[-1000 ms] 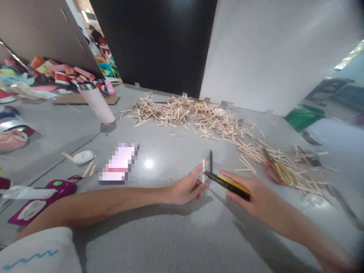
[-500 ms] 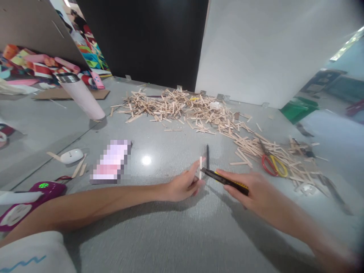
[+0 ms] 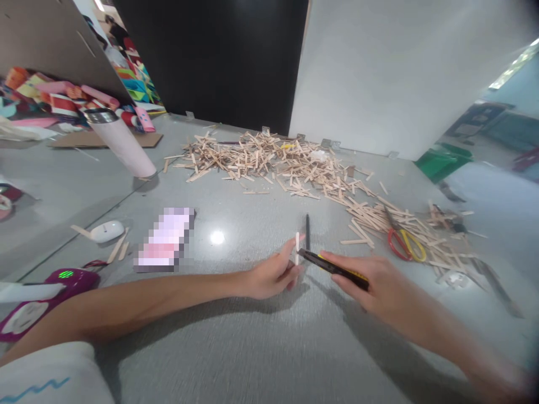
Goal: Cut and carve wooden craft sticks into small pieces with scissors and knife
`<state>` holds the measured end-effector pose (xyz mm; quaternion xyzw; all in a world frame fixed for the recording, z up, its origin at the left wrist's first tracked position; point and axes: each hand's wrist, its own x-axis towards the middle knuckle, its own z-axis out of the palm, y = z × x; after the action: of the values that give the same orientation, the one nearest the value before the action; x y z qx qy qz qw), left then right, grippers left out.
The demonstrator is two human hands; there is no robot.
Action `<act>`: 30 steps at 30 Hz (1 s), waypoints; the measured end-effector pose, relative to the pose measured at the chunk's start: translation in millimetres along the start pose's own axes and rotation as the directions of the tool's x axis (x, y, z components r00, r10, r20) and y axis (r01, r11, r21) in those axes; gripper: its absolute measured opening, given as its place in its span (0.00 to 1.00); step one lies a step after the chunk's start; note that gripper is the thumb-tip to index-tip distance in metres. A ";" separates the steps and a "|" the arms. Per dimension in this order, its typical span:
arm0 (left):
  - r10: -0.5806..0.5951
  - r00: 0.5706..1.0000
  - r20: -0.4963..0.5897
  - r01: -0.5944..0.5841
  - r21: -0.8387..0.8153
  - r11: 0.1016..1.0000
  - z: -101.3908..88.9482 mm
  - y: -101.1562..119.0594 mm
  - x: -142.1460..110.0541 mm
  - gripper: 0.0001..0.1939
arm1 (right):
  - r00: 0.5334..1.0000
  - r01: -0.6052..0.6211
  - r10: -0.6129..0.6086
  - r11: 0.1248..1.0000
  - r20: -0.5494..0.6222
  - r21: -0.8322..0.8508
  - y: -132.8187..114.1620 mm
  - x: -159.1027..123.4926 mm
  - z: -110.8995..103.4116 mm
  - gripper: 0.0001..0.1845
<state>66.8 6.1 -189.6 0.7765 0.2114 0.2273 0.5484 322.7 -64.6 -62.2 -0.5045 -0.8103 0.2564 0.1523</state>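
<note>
My left hand grips a short wooden craft stick between thumb and fingers, holding it lengthwise away from me. In my right hand is a black and yellow utility knife, its tip against the stick about midway along. A dark pen lies on the table just beyond the knife tip. Whether the blade has cut into the wood is too small to tell.
A large heap of craft sticks spreads across the back and right. Red and yellow scissors lie at right. To the left are a phone, a white mouse, a tilted-looking pink bottle and a purple power strip.
Almost nothing differs. Both hands keep the same hold on the stick and the knife, and the knife tip stays at the stick.
</note>
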 end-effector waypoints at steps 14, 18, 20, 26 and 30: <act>-0.002 0.999 -0.033 0.000 -0.068 0.998 1.3 -6.5 1.1 0.37 | 1.000 -0.006 0.006 1.000 -0.024 0.001 -1.5 1.8 14.7 0.25; -0.023 1.000 -0.019 0.021 -0.084 0.996 0.9 -5.4 0.8 0.38 | 1.000 0.002 -0.002 1.000 -0.005 0.010 0.6 2.8 15.1 0.26; -0.033 0.999 -0.021 0.031 -0.090 0.995 1.0 -5.2 0.9 0.39 | 1.000 0.006 -0.006 1.000 -0.005 0.010 0.7 3.1 15.6 0.26; -0.032 0.998 -0.046 0.028 -0.094 0.995 1.4 -7.7 0.6 0.38 | 0.999 -0.003 0.003 1.000 -0.033 -0.004 0.4 2.8 22.0 0.25; -0.019 0.998 -0.053 0.015 -0.082 0.997 1.0 -8.7 0.2 0.37 | 0.998 -0.013 0.010 0.999 -0.069 -0.040 3.3 1.3 28.4 0.25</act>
<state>66.9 8.1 -198.1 0.7452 0.2233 0.2519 0.5756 310.2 -69.8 -87.5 -0.5207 -0.8066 0.2236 0.1684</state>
